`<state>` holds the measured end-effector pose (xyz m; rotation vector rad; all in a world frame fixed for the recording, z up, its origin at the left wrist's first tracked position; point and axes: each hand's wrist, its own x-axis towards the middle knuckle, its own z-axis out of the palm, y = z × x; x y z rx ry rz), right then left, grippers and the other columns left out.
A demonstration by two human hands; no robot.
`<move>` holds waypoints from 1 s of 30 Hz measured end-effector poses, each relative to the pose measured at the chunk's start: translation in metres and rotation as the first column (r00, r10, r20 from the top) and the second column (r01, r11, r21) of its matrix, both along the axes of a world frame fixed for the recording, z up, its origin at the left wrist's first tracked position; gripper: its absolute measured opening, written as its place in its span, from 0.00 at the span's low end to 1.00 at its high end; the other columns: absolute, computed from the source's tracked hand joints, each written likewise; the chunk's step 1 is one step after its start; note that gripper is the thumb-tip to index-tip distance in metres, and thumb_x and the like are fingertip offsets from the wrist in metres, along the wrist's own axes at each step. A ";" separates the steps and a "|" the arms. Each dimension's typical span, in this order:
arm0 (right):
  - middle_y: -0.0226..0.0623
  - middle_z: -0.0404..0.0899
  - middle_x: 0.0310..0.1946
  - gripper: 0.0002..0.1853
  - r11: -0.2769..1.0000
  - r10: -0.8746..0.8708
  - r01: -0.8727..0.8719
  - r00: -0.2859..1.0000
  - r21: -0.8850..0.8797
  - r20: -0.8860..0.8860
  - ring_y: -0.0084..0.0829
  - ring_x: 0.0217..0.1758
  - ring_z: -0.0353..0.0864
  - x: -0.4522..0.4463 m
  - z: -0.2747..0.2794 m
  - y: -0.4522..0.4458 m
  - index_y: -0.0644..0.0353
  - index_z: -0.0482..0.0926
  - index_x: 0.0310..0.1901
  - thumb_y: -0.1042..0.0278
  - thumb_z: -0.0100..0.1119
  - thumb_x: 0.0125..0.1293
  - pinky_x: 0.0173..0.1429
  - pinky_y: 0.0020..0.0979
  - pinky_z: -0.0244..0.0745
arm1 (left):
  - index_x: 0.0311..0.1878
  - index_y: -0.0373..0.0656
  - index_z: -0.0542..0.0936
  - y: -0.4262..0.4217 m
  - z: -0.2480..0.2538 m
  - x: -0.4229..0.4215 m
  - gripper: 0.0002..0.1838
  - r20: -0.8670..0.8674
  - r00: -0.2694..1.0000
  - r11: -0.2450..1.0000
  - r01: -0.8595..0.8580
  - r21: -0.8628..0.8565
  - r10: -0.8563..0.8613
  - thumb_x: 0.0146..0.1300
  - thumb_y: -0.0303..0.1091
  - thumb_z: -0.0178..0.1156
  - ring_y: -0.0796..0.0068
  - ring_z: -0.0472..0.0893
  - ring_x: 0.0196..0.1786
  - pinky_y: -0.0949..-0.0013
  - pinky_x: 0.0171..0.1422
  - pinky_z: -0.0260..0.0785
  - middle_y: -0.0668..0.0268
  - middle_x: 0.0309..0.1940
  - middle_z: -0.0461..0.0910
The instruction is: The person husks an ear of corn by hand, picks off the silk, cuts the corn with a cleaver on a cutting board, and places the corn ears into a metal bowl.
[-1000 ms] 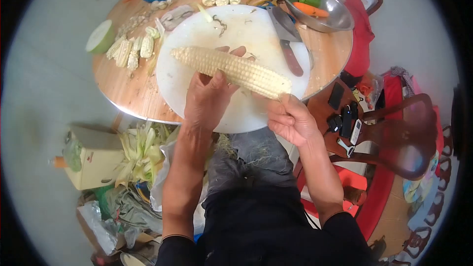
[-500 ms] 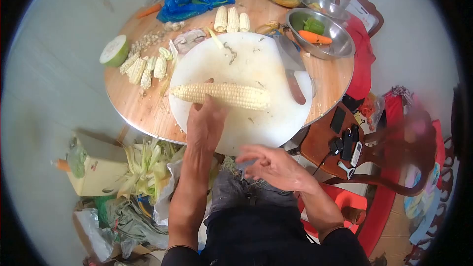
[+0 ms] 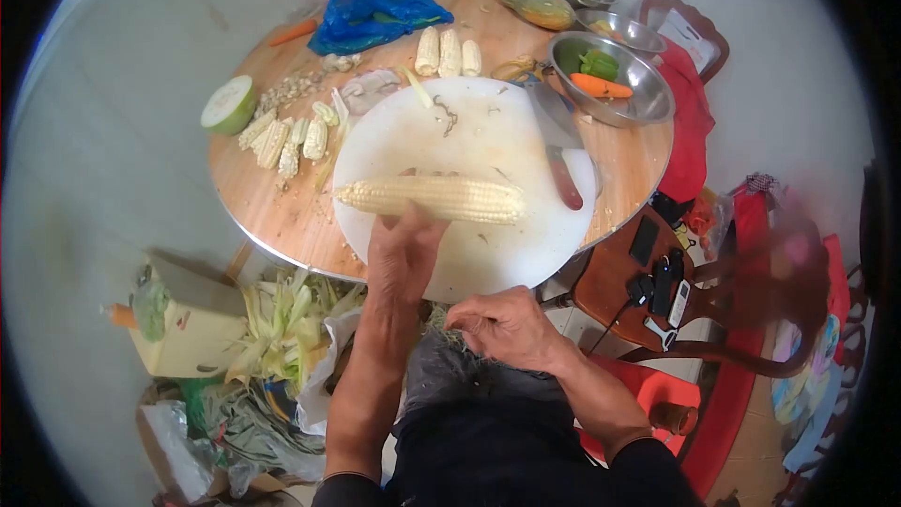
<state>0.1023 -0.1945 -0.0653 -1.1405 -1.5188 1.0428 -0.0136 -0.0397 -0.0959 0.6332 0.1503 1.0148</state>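
My left hand (image 3: 405,249) grips a peeled ear of corn (image 3: 436,199) from below and holds it level above the round white cutting board (image 3: 488,263). The ear's pale kernels face up, and its pointed end is at the left. Closer to my body, my right hand (image 3: 507,327) hangs over my lap with its fingers curled in; whether anything is between them is hidden. Thin corn silk (image 3: 436,319) lies on my lap beside it. On the board's right side rests a cleaver (image 3: 561,169) with a brown handle.
Several corn pieces (image 3: 314,139) and a cut green gourd (image 3: 230,103) lie on the table's left. Shorter cobs (image 3: 450,53) stand behind the board. A steel bowl (image 3: 648,99) holds a carrot and green pepper. Husks (image 3: 286,319) fill a bag below; a chair (image 3: 610,291) stands right.
My right hand's spread fingers have curled in, and the hand has shifted slightly down. My left hand still holds the ear of corn. The whole view has shifted a little.
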 end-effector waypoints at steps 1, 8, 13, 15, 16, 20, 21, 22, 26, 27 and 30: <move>0.32 0.78 0.23 0.09 0.986 -0.060 0.061 0.998 -0.157 0.013 0.22 0.21 0.75 -0.002 0.005 -0.002 0.69 0.82 0.45 0.77 0.51 0.75 0.29 0.26 0.75 | 0.74 0.38 0.61 0.000 0.000 -0.001 0.33 0.005 1.000 1.000 -0.021 -0.020 0.021 0.72 0.33 0.64 0.51 0.69 0.74 0.42 0.80 0.58 0.53 0.70 0.69; 0.36 0.83 0.30 0.13 0.873 -0.458 0.348 0.825 -0.341 -0.331 0.22 0.21 0.76 -0.003 -0.007 0.041 0.70 0.83 0.42 0.69 0.53 0.79 0.27 0.24 0.74 | 0.74 0.39 0.63 -0.014 0.002 0.004 0.27 -0.145 0.986 0.996 -0.084 -0.027 0.079 0.79 0.42 0.53 0.52 0.71 0.72 0.46 0.75 0.65 0.52 0.66 0.74; 0.32 0.81 0.25 0.13 0.890 -0.451 0.389 0.829 -0.239 -0.331 0.19 0.21 0.76 -0.013 -0.022 0.056 0.70 0.84 0.39 0.68 0.58 0.77 0.27 0.23 0.73 | 0.70 0.40 0.68 -0.023 0.014 -0.011 0.30 -0.228 0.966 0.992 0.109 -0.063 -0.121 0.72 0.43 0.66 0.59 0.72 0.70 0.44 0.76 0.62 0.58 0.67 0.73; 0.32 0.81 0.24 0.12 0.946 -0.315 0.280 0.912 -0.161 -0.262 0.19 0.21 0.76 -0.014 -0.017 0.039 0.70 0.84 0.39 0.68 0.59 0.76 0.27 0.23 0.73 | 0.70 0.41 0.68 -0.021 0.015 -0.009 0.31 -0.262 0.960 0.993 0.084 -0.080 -0.103 0.71 0.44 0.66 0.59 0.70 0.72 0.43 0.77 0.59 0.59 0.68 0.72; 0.31 0.81 0.23 0.12 0.983 -0.174 0.158 0.968 -0.096 -0.182 0.18 0.21 0.76 -0.014 -0.012 0.029 0.70 0.84 0.38 0.69 0.60 0.76 0.27 0.23 0.73 | 0.71 0.42 0.67 -0.017 0.006 -0.006 0.32 -0.196 0.981 1.000 0.013 0.003 -0.012 0.70 0.44 0.67 0.58 0.69 0.73 0.42 0.79 0.57 0.59 0.69 0.71; 0.31 0.82 0.27 0.11 0.900 -0.115 0.063 0.989 -0.432 -0.097 0.18 0.25 0.78 -0.002 -0.005 0.007 0.71 0.84 0.45 0.69 0.63 0.72 0.30 0.24 0.74 | 0.72 0.44 0.67 -0.005 -0.003 -0.013 0.33 0.009 1.000 0.990 -0.022 -0.142 0.024 0.69 0.43 0.67 0.56 0.66 0.76 0.40 0.82 0.52 0.61 0.71 0.70; 0.31 0.82 0.26 0.12 0.871 -0.328 0.283 0.943 -0.401 -0.048 0.19 0.24 0.78 0.002 -0.006 0.009 0.71 0.84 0.46 0.69 0.64 0.71 0.30 0.24 0.74 | 0.72 0.44 0.67 -0.004 -0.003 -0.014 0.33 0.012 1.000 0.989 -0.020 -0.146 0.022 0.69 0.43 0.67 0.56 0.66 0.76 0.40 0.82 0.52 0.61 0.71 0.70; 0.31 0.82 0.26 0.12 0.795 -0.527 0.489 0.850 -0.359 -0.008 0.19 0.24 0.77 0.006 -0.007 0.010 0.72 0.83 0.47 0.69 0.65 0.70 0.30 0.24 0.74 | 0.73 0.44 0.66 -0.004 -0.002 -0.014 0.33 0.029 0.999 0.985 -0.009 -0.171 0.014 0.69 0.42 0.67 0.55 0.66 0.76 0.40 0.82 0.52 0.61 0.71 0.70; 0.31 0.83 0.27 0.14 0.756 -0.650 0.626 0.753 -0.195 -0.102 0.18 0.23 0.76 0.028 0.001 0.018 0.70 0.84 0.47 0.68 0.68 0.68 0.29 0.24 0.73 | 0.75 0.44 0.64 -0.008 -0.008 -0.015 0.35 0.046 0.999 0.993 0.018 -0.117 -0.013 0.69 0.40 0.67 0.54 0.66 0.76 0.40 0.81 0.53 0.60 0.72 0.69; 0.30 0.83 0.27 0.12 0.776 -0.622 0.603 0.780 -0.185 -0.066 0.17 0.23 0.76 0.034 -0.001 0.019 0.69 0.85 0.46 0.68 0.69 0.68 0.28 0.24 0.73 | 0.75 0.44 0.64 -0.008 -0.007 -0.015 0.35 0.046 0.999 0.993 0.021 -0.114 -0.016 0.69 0.40 0.67 0.54 0.66 0.76 0.40 0.81 0.53 0.60 0.72 0.69; 0.30 0.84 0.26 0.10 0.796 -0.588 0.566 0.807 -0.216 -0.054 0.16 0.23 0.75 0.042 -0.002 0.015 0.68 0.86 0.41 0.68 0.69 0.68 0.27 0.23 0.72 | 0.75 0.42 0.63 -0.008 -0.003 -0.014 0.37 0.030 0.999 0.991 0.046 -0.127 -0.043 0.68 0.40 0.68 0.54 0.66 0.77 0.42 0.81 0.57 0.58 0.73 0.68</move>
